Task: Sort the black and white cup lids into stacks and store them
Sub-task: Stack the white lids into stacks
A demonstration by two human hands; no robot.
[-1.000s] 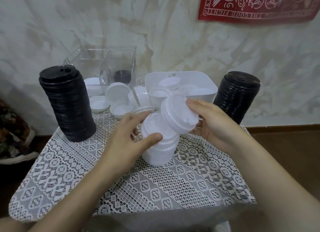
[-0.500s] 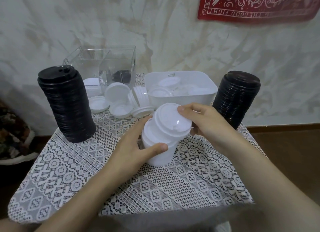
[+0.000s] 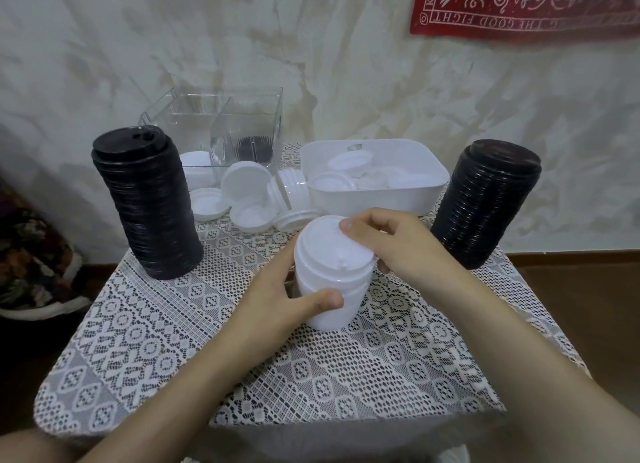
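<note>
The left grip [image 3: 277, 300] curls round a short stack of white plastic cup lids [image 3: 334, 312], thumb across its front. The stack stands on the lace-covered surface [image 3: 311, 376]. The right grip [image 3: 394, 244] pinches the topmost white lid [image 3: 327, 246] at its rim. A tall stack of black lids [image 3: 149, 203] stands well left of the left grip and a second black stack [image 3: 485, 203] just right of the right grip. A white plastic tub [image 3: 363, 201] of loose white lids sits just beyond.
</note>
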